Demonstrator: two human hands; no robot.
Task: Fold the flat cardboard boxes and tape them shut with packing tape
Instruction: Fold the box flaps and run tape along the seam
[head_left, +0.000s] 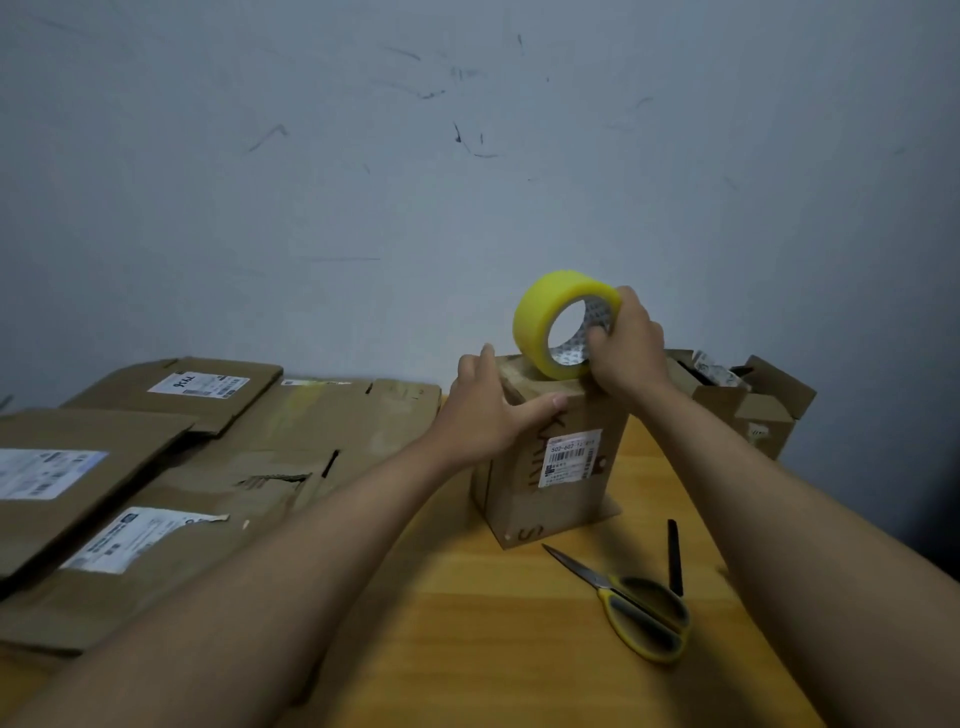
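Note:
A small brown cardboard box (550, 483) with a white barcode label stands upright on the wooden table (467, 649). My left hand (488, 410) grips its top left corner, thumb across the front face. A yellow roll of packing tape (540, 317) stands on edge on the box's top. My right hand (626, 343) holds the roll, fingers curled through its core and over the rim. Several flat cardboard boxes (171, 467) with shipping labels lie spread over the left of the table.
Yellow-handled scissors (639, 603) lie open on the table, in front of the box on the right. An open cardboard box (748, 405) holding something sits behind my right arm against the grey wall. Bare wood shows in front.

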